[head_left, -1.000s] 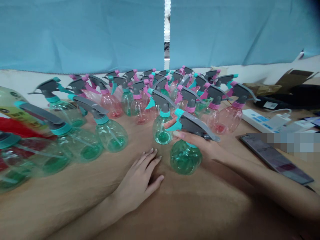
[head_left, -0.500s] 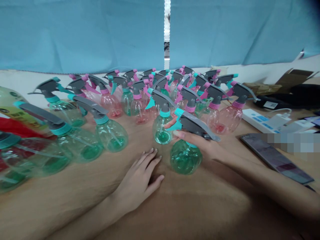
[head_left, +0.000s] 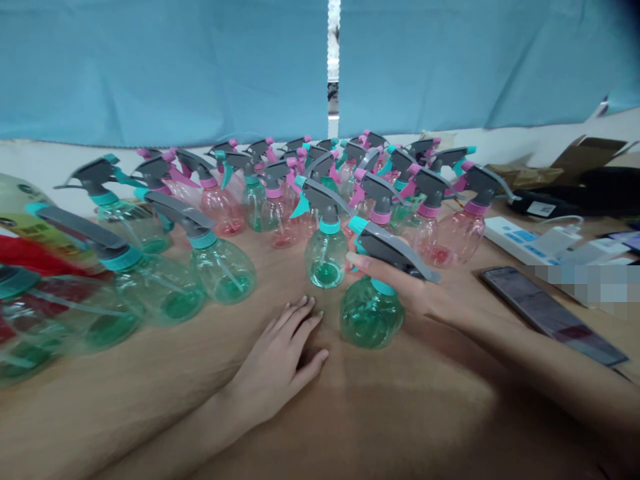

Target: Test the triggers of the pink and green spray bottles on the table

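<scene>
My right hand (head_left: 400, 287) is shut around the grey trigger head of a clear green-tinted spray bottle (head_left: 371, 315), whose teal collar shows below my fingers. The bottle stands nearly upright, its round body low over the wooden table (head_left: 400, 407). Another green spray bottle (head_left: 325, 257) stands just left of my fingertips. My left hand (head_left: 280, 353) lies flat on the table with its fingers apart, holding nothing. Several pink and green spray bottles (head_left: 457, 233) crowd the table behind both hands.
More green spray bottles (head_left: 220, 270) lie toward the left, beside a red and yellow package (head_left: 30, 233). To the right are a phone (head_left: 547, 317) and a white power strip (head_left: 520, 240). A blue curtain (head_left: 165, 67) hangs behind the table.
My right hand's fingers have drawn rightward off the neighbouring bottle's neck, and the trigger head has turned slightly in my grip. My left hand has not moved.
</scene>
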The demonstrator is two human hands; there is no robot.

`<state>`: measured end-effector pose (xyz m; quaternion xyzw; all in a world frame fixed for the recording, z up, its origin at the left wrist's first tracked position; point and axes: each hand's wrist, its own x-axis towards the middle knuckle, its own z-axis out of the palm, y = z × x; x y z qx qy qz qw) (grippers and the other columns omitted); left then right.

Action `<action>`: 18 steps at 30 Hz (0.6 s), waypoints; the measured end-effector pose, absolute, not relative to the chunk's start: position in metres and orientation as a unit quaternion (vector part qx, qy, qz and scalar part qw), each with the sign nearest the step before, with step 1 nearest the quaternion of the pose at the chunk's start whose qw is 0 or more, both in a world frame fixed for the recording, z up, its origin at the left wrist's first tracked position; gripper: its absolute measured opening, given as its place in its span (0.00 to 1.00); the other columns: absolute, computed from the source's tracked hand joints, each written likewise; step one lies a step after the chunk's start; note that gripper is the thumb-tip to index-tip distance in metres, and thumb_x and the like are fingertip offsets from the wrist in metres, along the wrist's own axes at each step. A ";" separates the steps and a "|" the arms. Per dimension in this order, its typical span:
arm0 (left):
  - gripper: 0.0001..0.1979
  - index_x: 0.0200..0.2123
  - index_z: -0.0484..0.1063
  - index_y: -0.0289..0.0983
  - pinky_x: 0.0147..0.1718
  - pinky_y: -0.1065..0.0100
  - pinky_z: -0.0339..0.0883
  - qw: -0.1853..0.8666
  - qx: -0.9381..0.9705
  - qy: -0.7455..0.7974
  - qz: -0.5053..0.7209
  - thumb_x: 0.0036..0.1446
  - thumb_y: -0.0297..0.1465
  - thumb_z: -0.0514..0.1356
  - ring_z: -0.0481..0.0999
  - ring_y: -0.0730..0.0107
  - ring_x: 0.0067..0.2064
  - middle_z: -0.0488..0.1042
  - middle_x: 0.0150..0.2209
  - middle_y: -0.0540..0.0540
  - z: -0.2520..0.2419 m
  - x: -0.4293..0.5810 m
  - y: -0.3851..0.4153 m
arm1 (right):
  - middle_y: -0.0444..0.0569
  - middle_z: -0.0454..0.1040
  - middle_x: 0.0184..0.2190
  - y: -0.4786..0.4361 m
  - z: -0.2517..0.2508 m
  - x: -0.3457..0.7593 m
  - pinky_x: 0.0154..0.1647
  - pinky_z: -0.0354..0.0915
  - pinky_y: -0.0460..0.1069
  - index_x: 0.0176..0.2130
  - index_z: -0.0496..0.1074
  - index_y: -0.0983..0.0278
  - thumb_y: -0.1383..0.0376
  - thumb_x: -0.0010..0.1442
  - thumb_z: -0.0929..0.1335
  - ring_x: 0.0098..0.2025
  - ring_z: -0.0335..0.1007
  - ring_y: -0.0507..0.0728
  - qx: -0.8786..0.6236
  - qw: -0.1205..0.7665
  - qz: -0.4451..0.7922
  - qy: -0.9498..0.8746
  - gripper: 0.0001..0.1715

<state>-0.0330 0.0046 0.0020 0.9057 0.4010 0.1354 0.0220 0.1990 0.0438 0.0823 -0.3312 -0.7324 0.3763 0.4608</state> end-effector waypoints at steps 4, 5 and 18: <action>0.23 0.58 0.61 0.34 0.59 0.50 0.55 0.023 0.906 0.403 0.130 0.66 0.41 0.51 0.58 0.53 0.64 0.61 0.62 0.37 0.002 -0.033 0.005 | 0.41 0.56 0.20 0.041 0.085 0.197 0.27 0.56 0.48 0.22 0.61 0.60 0.56 0.61 0.66 0.25 0.56 0.52 -0.362 0.466 0.348 -0.728 0.18; 0.23 0.59 0.61 0.34 0.59 0.50 0.55 0.026 0.905 0.403 0.130 0.66 0.41 0.52 0.58 0.53 0.64 0.61 0.63 0.37 0.001 -0.033 0.005 | 0.41 0.56 0.20 0.041 0.084 0.197 0.28 0.56 0.48 0.23 0.62 0.60 0.56 0.61 0.66 0.25 0.56 0.52 -0.362 0.467 0.349 -0.727 0.18; 0.24 0.58 0.61 0.35 0.59 0.50 0.55 0.027 0.906 0.401 0.133 0.66 0.42 0.51 0.59 0.53 0.63 0.61 0.62 0.37 0.002 -0.033 0.005 | 0.41 0.63 0.26 0.042 0.072 0.200 0.34 0.61 0.49 0.41 0.71 0.56 0.57 0.60 0.68 0.26 0.56 0.51 -0.310 0.477 0.422 -0.706 0.10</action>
